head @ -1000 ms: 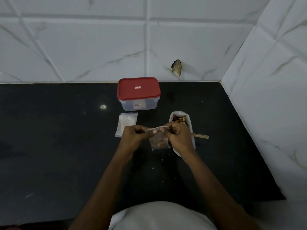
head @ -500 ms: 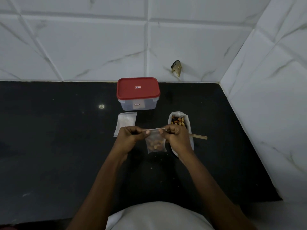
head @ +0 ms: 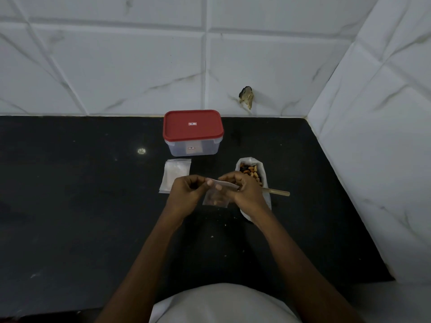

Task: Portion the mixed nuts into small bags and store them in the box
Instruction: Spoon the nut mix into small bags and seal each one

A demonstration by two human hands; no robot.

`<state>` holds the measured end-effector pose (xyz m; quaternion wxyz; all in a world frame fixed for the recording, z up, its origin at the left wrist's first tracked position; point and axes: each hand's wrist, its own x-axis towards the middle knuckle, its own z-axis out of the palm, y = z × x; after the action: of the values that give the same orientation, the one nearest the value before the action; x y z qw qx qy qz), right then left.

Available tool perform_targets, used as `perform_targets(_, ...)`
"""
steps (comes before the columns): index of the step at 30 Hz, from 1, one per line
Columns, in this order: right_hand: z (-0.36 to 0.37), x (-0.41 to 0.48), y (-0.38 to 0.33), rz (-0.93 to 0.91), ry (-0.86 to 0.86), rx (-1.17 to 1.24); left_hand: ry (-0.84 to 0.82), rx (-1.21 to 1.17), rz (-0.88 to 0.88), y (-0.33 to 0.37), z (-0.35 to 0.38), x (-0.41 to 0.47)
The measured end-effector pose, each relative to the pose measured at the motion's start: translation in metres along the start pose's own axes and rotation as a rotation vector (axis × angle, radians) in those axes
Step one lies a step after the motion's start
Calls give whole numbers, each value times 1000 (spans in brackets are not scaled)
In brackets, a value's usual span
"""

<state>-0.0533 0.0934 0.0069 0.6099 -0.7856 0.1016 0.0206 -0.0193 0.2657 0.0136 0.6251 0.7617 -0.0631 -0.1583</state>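
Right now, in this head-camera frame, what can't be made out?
Head view only:
Small bag: whether its top is sealed; the left hand and right hand pinch and cover the strip's ends.
Wooden stick: its working end, hidden behind the right hand.
Box: contents, blurred by the cloudy wall and covered by the red lid; label print too small.
Empty bags: count; stacked, overlapping.
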Motion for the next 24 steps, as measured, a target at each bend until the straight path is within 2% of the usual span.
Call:
perform_targets(7,11,1,-4,-122,68,-168,13,156,38,-7,-1,5)
perform_targets(13,4,3,-1,-50,42,-138,107,175,20,-5,1,5)
perform_targets(17,-3,-1,2,29,122,43,103,126,-14,-5,-1,3)
perform_targets(24,-2,1,3,59,117,68,-87,-171,-109,-7,-7,3)
